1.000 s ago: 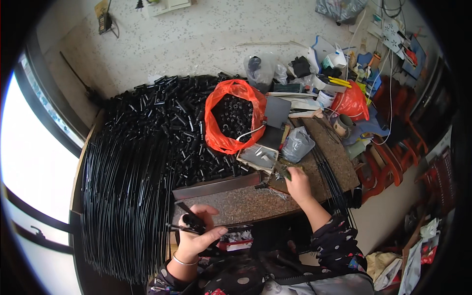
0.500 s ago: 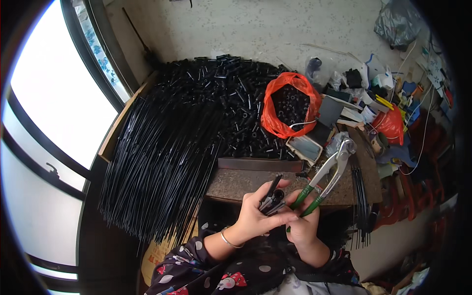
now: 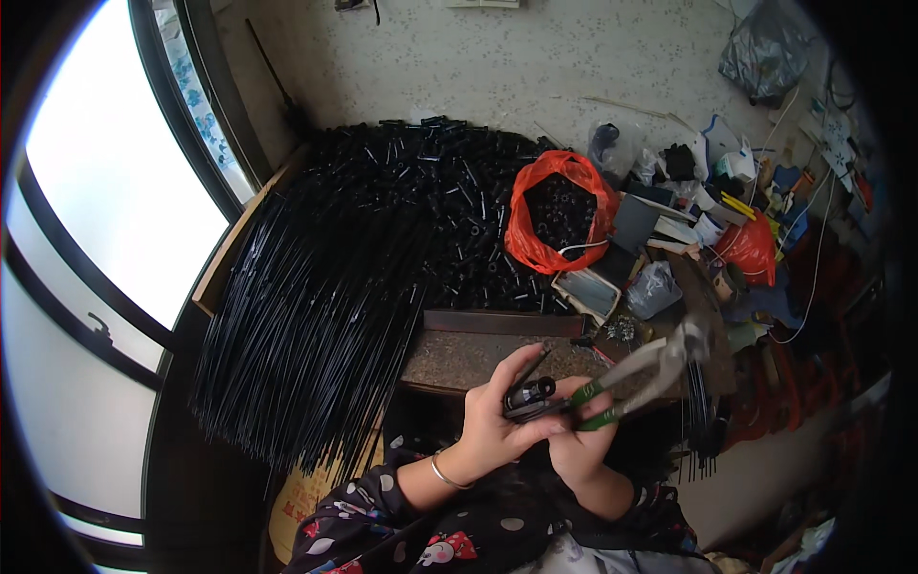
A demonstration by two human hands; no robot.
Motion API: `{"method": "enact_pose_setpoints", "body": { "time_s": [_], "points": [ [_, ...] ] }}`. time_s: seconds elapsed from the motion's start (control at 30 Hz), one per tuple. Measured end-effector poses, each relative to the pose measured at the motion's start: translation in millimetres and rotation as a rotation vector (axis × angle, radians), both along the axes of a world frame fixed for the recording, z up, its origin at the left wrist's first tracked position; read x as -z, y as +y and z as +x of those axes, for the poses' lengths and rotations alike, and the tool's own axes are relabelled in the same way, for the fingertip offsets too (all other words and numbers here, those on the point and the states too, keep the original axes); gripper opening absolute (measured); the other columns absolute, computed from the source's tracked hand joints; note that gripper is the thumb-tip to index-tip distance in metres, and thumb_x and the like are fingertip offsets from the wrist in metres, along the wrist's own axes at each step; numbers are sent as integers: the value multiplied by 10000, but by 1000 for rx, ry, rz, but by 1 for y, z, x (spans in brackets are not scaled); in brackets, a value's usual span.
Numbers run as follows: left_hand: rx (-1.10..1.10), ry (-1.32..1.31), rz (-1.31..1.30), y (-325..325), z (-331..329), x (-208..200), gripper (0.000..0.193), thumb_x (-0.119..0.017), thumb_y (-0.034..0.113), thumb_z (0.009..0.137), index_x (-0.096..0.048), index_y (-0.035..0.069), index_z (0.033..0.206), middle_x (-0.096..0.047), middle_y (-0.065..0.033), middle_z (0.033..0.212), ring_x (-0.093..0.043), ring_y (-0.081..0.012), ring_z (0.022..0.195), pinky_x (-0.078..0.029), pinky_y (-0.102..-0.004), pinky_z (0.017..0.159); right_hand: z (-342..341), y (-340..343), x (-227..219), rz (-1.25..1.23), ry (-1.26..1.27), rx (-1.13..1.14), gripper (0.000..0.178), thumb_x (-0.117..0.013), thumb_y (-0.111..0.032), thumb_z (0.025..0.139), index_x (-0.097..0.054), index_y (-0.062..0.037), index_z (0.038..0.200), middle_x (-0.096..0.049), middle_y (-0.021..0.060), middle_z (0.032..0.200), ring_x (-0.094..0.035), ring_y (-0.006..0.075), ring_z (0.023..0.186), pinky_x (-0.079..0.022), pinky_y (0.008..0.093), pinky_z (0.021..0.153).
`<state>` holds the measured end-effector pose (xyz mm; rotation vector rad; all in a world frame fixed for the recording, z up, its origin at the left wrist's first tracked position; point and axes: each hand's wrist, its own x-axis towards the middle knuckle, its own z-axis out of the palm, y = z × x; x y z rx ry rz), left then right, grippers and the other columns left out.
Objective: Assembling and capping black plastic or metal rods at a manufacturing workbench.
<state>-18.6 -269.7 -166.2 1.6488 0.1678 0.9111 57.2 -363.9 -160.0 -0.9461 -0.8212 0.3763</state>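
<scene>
Nearest, at the near edge of the counter (image 3: 469, 356), both hands are seen brought together, touching. By the left hand (image 3: 490, 413) (a bangle (image 3: 438, 469) is worn at its wrist) a cluster of slim black parts (image 3: 541, 388) is gripped, one round hollow end being turned upward. By the right hand (image 3: 581, 450) the green handles of a pair of pliers (image 3: 625, 368) are gripped; the handles are spread, and the metal head, pointed to the far right, is blurred, so that the state of its jaws cannot be told.

To the right, a small bundle of thin black rods (image 3: 700, 397) is laid over the counter's edge. To the left, a broad mass of long black rods (image 3: 296, 335) is overhung likewise. Beyond the hands, a dark bar (image 3: 502, 322) is set along the front of a heap of short black tubular pieces (image 3: 449, 196).

Farther right, small metal bits (image 3: 622, 328), a shallow box (image 3: 590, 290) and a clear plastic bag (image 3: 654, 290) are noted. Beyond these, an open red bag (image 3: 519, 225) is filled with small dark pieces. Farthest, a patterned wall (image 3: 449, 62) is observed.
</scene>
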Motion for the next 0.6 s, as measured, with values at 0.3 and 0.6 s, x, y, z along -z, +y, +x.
{"method": "enact_pose_setpoints", "body": {
  "time_s": [0.3, 0.6],
  "points": [
    [275, -56, -355, 37, -22, -10, 674, -793, 210, 645, -489, -23, 1200, -430, 76, 543, -357, -21, 476, -237, -191, 462, 44, -32, -9, -501, 272, -595, 177, -575, -122, 852, -512, 26, 926, -556, 51, 695, -531, 111, 499, -419, 209, 446],
    [18, 6, -196, 51, -29, -23, 489, -823, 204, 542, -626, -18, 930, -458, 65, 577, -369, -20, 516, -245, -190, 469, 19, -36, -13, -677, -420, -513, 226, -541, -114, 880, -558, 17, 1064, -619, 55, 851, -598, 95, 678, -483, 226, 619]
  ]
}}
